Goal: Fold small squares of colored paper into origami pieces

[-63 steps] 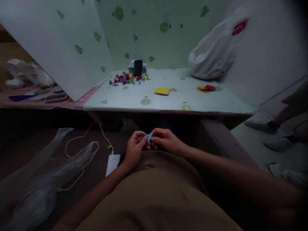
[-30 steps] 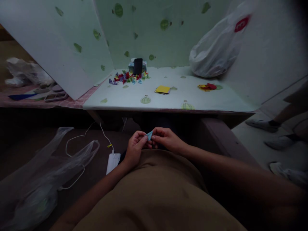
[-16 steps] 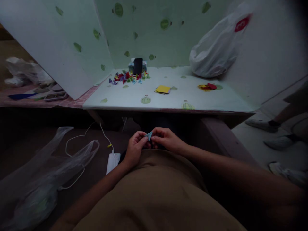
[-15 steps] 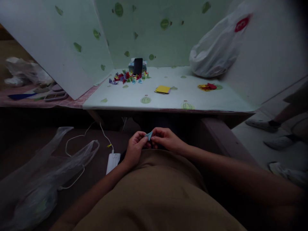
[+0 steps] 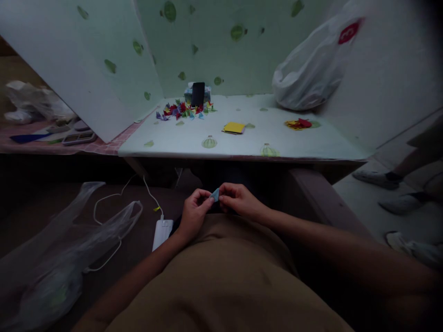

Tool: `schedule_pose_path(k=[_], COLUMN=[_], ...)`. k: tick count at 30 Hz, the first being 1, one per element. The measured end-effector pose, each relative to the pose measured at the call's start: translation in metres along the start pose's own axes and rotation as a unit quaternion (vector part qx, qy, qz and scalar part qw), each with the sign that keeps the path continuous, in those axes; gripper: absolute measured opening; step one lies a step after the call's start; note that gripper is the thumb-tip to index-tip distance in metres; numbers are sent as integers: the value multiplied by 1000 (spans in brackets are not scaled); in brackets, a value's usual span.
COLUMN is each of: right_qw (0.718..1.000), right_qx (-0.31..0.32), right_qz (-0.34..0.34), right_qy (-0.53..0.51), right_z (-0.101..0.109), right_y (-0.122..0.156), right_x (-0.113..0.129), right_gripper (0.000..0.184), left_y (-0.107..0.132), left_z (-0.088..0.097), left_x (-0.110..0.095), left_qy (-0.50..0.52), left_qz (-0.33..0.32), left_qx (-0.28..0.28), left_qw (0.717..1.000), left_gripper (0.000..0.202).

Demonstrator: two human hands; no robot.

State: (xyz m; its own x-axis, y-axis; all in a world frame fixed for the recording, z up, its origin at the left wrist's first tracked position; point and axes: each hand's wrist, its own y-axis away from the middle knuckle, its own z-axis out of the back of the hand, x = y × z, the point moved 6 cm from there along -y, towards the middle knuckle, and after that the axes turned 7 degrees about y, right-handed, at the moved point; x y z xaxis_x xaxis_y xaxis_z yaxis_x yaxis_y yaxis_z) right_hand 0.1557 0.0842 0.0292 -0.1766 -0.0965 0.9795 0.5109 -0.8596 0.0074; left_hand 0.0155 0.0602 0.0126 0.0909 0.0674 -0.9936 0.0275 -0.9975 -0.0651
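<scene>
Head view; blue folded paper [image 5: 215, 194] between both hands [image 5: 194, 213]

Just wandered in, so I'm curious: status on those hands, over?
Left hand pinching blue paper; right hand at its edge. Folded, partly hidden by fingers. No other obstruction seen.

Location type: indoor booth; the wider premises cannot be identified. Indicators: table [image 5: 180, 145] with printed covering, white partition [image 5: 74, 64] at left, printed far wall [image 5: 214, 53], dark near-left seat [image 5: 128, 200], pale floor [image 5: 367, 214] at right.
</scene>
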Motion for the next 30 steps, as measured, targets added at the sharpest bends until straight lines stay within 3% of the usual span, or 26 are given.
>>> schedule_pose_path(k=[11,21,24,30], right_qw=[1000,999,1000,999], right_qx=[14,33,17,-14], right_qz=[1,5,7,19], right_qy=[-18,-33,-1,46], right_z=[-2,-4,-2,0], right_y=[0,1,1,2], right_x=[-2,2,1,0], right_gripper=[13,15,13,8], left_y=[-1,-1,-1,1], left_z=[-3,-12,-11,-7], left_x=[9,21,20,5], left_qy=[89,233,205,30], left_qz=[57,130,116,23], left_qx=[16,75,71,50], left_qw=[994,961,969,998], left_gripper=[15,14,14,14])
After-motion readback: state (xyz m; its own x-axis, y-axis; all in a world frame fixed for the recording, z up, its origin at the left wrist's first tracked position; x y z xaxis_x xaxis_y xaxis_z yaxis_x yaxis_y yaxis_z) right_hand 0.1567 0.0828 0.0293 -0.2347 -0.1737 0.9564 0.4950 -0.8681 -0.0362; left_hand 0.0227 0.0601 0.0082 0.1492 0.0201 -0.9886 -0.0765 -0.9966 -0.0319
